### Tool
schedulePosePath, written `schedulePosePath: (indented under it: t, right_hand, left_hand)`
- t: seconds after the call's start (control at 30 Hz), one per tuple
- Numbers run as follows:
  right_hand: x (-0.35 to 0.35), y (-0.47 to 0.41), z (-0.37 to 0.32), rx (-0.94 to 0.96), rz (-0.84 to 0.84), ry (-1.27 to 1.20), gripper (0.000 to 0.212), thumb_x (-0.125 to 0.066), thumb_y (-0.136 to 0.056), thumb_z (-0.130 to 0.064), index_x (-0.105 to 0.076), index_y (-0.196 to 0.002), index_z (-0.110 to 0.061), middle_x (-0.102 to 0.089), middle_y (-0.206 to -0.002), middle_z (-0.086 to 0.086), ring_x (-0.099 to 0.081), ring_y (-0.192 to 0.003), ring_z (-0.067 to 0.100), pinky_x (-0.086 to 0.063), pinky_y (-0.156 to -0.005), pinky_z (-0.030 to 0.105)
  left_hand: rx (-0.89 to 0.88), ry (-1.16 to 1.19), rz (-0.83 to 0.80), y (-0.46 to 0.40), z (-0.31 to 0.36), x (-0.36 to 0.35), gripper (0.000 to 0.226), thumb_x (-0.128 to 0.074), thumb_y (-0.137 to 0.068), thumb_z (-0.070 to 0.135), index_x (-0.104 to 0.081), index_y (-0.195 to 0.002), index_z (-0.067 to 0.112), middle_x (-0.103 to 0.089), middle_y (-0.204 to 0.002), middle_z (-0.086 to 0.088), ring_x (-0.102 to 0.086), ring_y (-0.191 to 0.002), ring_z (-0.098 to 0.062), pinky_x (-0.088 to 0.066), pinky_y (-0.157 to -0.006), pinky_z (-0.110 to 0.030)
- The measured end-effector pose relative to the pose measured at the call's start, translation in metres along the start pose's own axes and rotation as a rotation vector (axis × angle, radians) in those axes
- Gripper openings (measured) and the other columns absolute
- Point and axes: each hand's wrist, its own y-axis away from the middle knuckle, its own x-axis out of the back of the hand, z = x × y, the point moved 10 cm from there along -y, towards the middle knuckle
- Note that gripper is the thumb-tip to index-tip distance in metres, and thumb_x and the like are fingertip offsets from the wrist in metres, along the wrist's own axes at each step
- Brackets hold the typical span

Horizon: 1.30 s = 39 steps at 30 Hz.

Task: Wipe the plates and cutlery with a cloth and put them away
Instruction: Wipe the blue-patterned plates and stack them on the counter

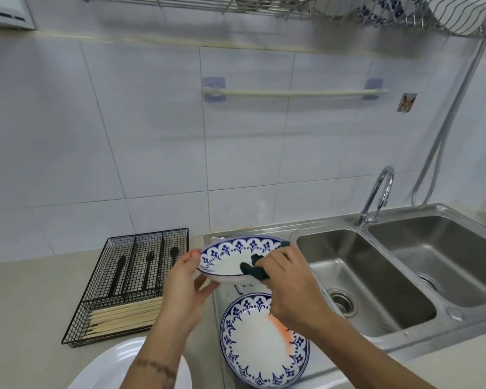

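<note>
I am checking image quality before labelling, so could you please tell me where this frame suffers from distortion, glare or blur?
Head view: wide-angle distortion bends the steel dish rack and tile lines near the edges; soft glare lies on the stainless double sink and curved chrome tap; the hands and the held blue-patterned white plate are fairly sharp; the black wire cutlery tray looks slightly soft; lighting is even, with faint shadows.

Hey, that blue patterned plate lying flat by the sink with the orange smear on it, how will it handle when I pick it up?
The lower plate looks like glazed ceramic, so probably stiff, fairly heavy and breakable if dropped. Its glossy surface and orange smear suggest it may be slippery. It lies flat on the drainboard, so lifting by the rim seems easiest.
</note>
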Motion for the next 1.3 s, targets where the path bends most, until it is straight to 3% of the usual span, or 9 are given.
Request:
schedulePosePath:
  t: [0.13,0.27,0.4,0.53,0.7,0.8,0.9,1.07,1.3]
  right_hand:
    - [0.008,0.005,0.013,-0.085,-0.14,-0.112,0.029,-0.059,-0.088,-0.006,-0.048,-0.101,-0.029,-0.045,-0.099,-0.019,-0.037,-0.1,0.01,-0.042,-0.087,0.027]
    - [0.012,0.001,0.027,-0.179,-0.247,-0.308,0.028,-0.053,-0.096,-0.014,-0.041,-0.093,-0.039,-0.043,-0.096,-0.019,-0.04,-0.095,0.003,-0.039,-0.08,0.024]
    - [0.015,-0.004,0.034,-0.215,-0.256,-0.426,0.024,-0.052,-0.095,-0.013,-0.049,-0.094,-0.036,-0.05,-0.096,-0.009,-0.045,-0.092,0.004,-0.038,-0.075,0.02]
    - [0.031,-0.008,0.059,-0.335,0.03,-0.528,0.019,-0.049,-0.094,-0.015,-0.055,-0.104,-0.03,-0.058,-0.096,-0.014,-0.052,-0.092,0.002,-0.041,-0.077,0.024]
    - [0.034,0.015,0.043,-0.354,0.232,-0.365,0.051,-0.036,-0.096,-0.034,-0.041,-0.146,-0.024,-0.039,-0.148,-0.009,-0.031,-0.138,0.008,-0.027,-0.115,0.031]
    - [0.029,0.016,0.017,-0.247,0.215,-0.272,0.056,-0.033,-0.099,-0.033,-0.03,-0.153,-0.02,-0.018,-0.162,-0.006,-0.009,-0.15,0.014,-0.013,-0.121,0.036]
    - [0.031,0.011,0.019,-0.154,0.229,-0.235,0.052,-0.037,-0.098,-0.029,-0.04,-0.149,-0.021,-0.025,-0.16,-0.003,-0.018,-0.148,0.017,-0.02,-0.12,0.038]
    - [0.042,-0.002,0.075,-0.426,0.264,-0.188,0.049,-0.037,-0.089,-0.043,-0.05,-0.136,-0.037,-0.042,-0.13,-0.008,-0.037,-0.119,0.013,-0.033,-0.104,0.043]
    - [0.022,-0.027,0.096,-0.49,0.155,-0.458,0.053,-0.027,-0.093,-0.046,-0.037,-0.144,-0.045,-0.034,-0.152,-0.006,-0.026,-0.138,0.002,-0.026,-0.116,0.034]
  left_hand:
    - [-0.604,-0.926,-0.378,0.034,0.035,-0.017,0.047,-0.058,-0.085,0.056,-0.053,-0.132,0.048,-0.04,-0.149,0.022,-0.033,-0.139,0.002,-0.028,-0.114,-0.031]
    - [-0.892,-1.291,-0.546,0.064,0.034,-0.059,0.055,-0.057,-0.093,0.046,-0.036,-0.142,0.061,-0.051,-0.135,0.034,-0.043,-0.126,0.012,-0.03,-0.104,-0.013]
    - [-0.887,-1.087,-0.521,0.066,0.043,-0.068,0.053,-0.06,-0.09,0.03,-0.049,-0.135,0.057,-0.069,-0.117,0.022,-0.062,-0.091,0.01,-0.046,-0.08,-0.011]
    - [-0.651,-0.652,-0.459,0.058,0.042,-0.069,0.044,-0.064,-0.082,0.014,-0.069,-0.121,0.034,-0.07,-0.119,0.018,-0.065,-0.112,-0.003,-0.049,-0.091,-0.016]
    - [-0.442,-0.346,-0.34,0.046,0.034,-0.07,0.036,-0.058,-0.089,-0.011,-0.072,-0.11,0.016,-0.077,-0.104,0.004,-0.071,-0.095,-0.012,-0.057,-0.078,-0.023]
    - [-0.375,-0.309,-0.299,0.042,0.03,-0.077,0.035,-0.056,-0.091,-0.01,-0.073,-0.109,0.015,-0.077,-0.105,-0.002,-0.072,-0.093,-0.016,-0.059,-0.08,-0.027]
    - [-0.334,-0.262,-0.276,0.04,0.029,-0.079,0.035,-0.055,-0.092,-0.008,-0.073,-0.109,0.016,-0.078,-0.103,-0.002,-0.073,-0.088,-0.014,-0.058,-0.072,-0.022]
    - [-0.277,-0.245,-0.241,0.034,0.024,-0.078,0.031,-0.058,-0.094,-0.001,-0.074,-0.109,0.021,-0.077,-0.103,-0.007,-0.072,-0.086,-0.021,-0.057,-0.074,-0.031]
    - [-0.265,-0.163,-0.21,0.028,0.031,-0.084,0.031,-0.058,-0.094,0.002,-0.074,-0.107,0.025,-0.074,-0.11,-0.009,-0.069,-0.093,-0.024,-0.056,-0.082,-0.037]
